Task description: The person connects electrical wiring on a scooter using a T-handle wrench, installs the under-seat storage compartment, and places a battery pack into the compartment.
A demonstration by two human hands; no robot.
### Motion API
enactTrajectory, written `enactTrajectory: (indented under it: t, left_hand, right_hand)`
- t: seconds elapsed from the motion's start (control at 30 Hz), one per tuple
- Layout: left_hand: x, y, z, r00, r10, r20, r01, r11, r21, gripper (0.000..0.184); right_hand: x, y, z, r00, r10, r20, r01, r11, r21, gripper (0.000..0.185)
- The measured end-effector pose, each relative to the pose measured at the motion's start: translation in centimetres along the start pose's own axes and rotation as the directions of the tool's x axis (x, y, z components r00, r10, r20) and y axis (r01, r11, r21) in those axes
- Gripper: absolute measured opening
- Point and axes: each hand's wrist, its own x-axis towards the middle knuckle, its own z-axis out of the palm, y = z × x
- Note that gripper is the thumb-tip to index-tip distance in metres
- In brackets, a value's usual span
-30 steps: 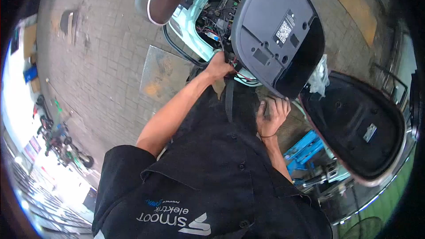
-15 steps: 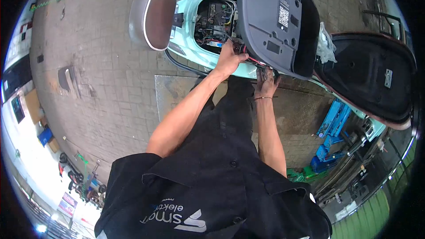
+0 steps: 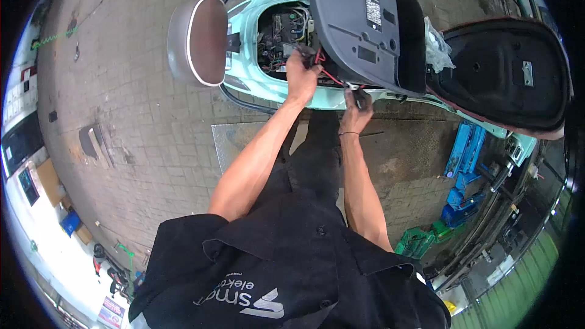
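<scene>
A mint-green scooter [image 3: 247, 79] stands before me with its body opened up. My left hand [image 3: 301, 79] is at the edge of the open bay [image 3: 279, 39], fingers closed around dark wiring. From there a red cable [image 3: 331, 76] runs under the raised grey storage bucket [image 3: 347, 30] toward my right hand [image 3: 358, 114]. The right fingers are closed on a small black part with a whitish end [image 3: 352, 87], perhaps a cable connector; its exact kind is unclear. Several wires and a dark block lie inside the bay.
The seat [image 3: 506, 73] is flipped over to the right, a clear plastic bag [image 3: 437, 45] beside it. A brown backrest [image 3: 207, 41] juts out left. Blue stands [image 3: 466, 158] and a green crate [image 3: 415, 240] are at lower right. A metal plate [image 3: 228, 140] lies underfoot.
My right hand has come out from under the bucket's edge, bringing the black part and more red cable into sight. The left hand stays by the bay. The view has shifted slightly.
</scene>
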Motion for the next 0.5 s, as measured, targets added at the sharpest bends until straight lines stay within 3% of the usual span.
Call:
enactTrajectory:
  t: [0.03, 0.1, 0.13, 0.17, 0.2, 0.23, 0.37, 0.43, 0.5]
  left_hand:
    - [-0.1, 0.3, -0.1, 0.996, -0.08, -0.039, 0.076, 0.991, -0.11, 0.035]
    - [0.5, -1.3, -0.9, 0.999, -0.029, -0.039, 0.027, 0.999, -0.042, 0.034]
    - [1.1, -2.2, -1.4, 1.0, 0.0, -0.025, 0.005, 0.979, 0.205, 0.035]
    - [1.5, -3.2, -1.8, 1.0, 0.027, -0.001, -0.024, 0.898, 0.439, 0.037]
    - [1.3, -1.7, -1.4, 1.0, 0.013, 0.017, -0.02, 0.813, 0.581, 0.037]
    - [1.1, -1.4, -1.2, 0.996, 0.071, 0.048, -0.086, 0.82, 0.565, 0.035]
    - [-2.8, 3.8, -0.4, 0.977, -0.212, -0.03, 0.202, 0.862, 0.464, 0.036]
    - [-4.0, 4.2, -1.3, 0.984, -0.167, -0.066, 0.179, 0.879, 0.442, 0.036]
    - [-5.5, 9.1, -0.2, 0.981, 0.081, -0.179, -0.059, 0.991, 0.122, 0.034]
  right_hand:
    - [-0.3, 0.0, 0.1, 0.998, 0.03, 0.063, -0.036, 0.995, 0.089, 0.029]
    - [0.3, 0.4, 0.1, 0.997, 0.051, 0.062, -0.056, 0.996, 0.073, 0.039]
    - [0.7, -0.4, 0.1, 0.994, -0.111, -0.001, 0.102, 0.916, -0.388, 0.046]
    - [0.8, -1.2, 0.0, 0.962, -0.274, 0.011, 0.184, 0.613, -0.768, 0.053]
    - [1.0, -1.2, -0.3, 0.96, -0.28, -0.009, 0.173, 0.619, -0.766, 0.053]
    - [1.4, -0.9, -0.5, 0.958, -0.288, -0.002, 0.179, 0.602, -0.778, 0.055]
    - [1.1, -2.2, -0.3, 0.975, -0.221, 0.032, 0.151, 0.545, -0.825, 0.061]
    - [1.4, -1.9, -0.1, 0.982, -0.189, -0.019, 0.073, 0.466, -0.882, 0.068]
    - [2.9, -1.1, 0.1, 0.972, -0.236, -0.006, 0.113, 0.486, -0.867, 0.07]
